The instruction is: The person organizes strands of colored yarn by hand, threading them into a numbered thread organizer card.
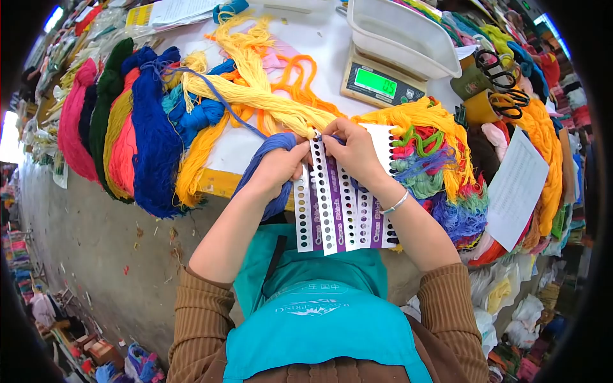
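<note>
Several white-and-purple punched thread cards (330, 210), printed "Cross Stitch", hang fanned out at the table's front edge. My left hand (281, 165) is closed at the left edge of a card's upper end, and a blue skein of thread (260, 167) drapes around it. My right hand (353, 150) pinches the top of the same card, beside its end hole. Pale yellow embroidery thread (268, 101) runs across the table to that hole, where a small tuft shows. The fingertips partly hide the hole.
Colourful skeins (153, 140) hang over the table's left edge, and mixed threads (434, 153) are heaped on the right. Behind stand a digital scale (377, 82) and a white plastic tray (402, 35). Scissors (507, 102) sit in holders near a printed sheet (518, 191).
</note>
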Demonstrator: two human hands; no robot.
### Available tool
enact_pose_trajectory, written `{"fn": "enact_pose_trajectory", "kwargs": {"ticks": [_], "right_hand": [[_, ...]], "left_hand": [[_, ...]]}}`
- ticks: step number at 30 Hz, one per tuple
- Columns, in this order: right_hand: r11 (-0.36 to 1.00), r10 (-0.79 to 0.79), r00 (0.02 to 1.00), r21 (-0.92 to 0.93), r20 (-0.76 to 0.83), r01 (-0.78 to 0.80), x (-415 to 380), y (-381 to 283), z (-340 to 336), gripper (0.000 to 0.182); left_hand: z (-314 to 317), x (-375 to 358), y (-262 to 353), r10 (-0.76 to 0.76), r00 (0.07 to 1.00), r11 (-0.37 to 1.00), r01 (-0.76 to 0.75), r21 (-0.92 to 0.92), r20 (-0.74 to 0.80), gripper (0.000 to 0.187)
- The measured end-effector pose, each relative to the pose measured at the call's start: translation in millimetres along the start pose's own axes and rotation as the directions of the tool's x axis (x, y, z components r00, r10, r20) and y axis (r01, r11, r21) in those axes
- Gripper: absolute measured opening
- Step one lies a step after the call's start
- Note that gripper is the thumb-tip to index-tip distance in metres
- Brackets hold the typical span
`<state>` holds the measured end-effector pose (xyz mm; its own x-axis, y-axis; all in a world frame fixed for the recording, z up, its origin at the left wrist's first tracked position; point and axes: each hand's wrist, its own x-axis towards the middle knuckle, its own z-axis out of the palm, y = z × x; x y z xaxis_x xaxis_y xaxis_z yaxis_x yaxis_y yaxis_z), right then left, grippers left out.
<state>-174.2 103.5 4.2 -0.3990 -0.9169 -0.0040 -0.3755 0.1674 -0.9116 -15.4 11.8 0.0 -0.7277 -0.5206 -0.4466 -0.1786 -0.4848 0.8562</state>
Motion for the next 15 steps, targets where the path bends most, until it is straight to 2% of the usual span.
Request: {"fn": "enact_pose_trajectory", "kwargs": {"ticks": [10,15], "right_hand": [[0.995,-0.047,0.998,-0.086,-0.034,0.044,0.4,4.5,5.7,0.012],[0.997,-0.068,0.997,-0.022,-0.036,0.067,1.0,7.9,6.7,0.013]], "left_hand": [[3.3,0.7,3.1,0.033,0.999,0.999,-0.034,-0.01,-0.025,0.021],[2.6,7.9,2.9,-0.037,0.998,0.994,0.041,0.1,-0.045,0.024]]}}
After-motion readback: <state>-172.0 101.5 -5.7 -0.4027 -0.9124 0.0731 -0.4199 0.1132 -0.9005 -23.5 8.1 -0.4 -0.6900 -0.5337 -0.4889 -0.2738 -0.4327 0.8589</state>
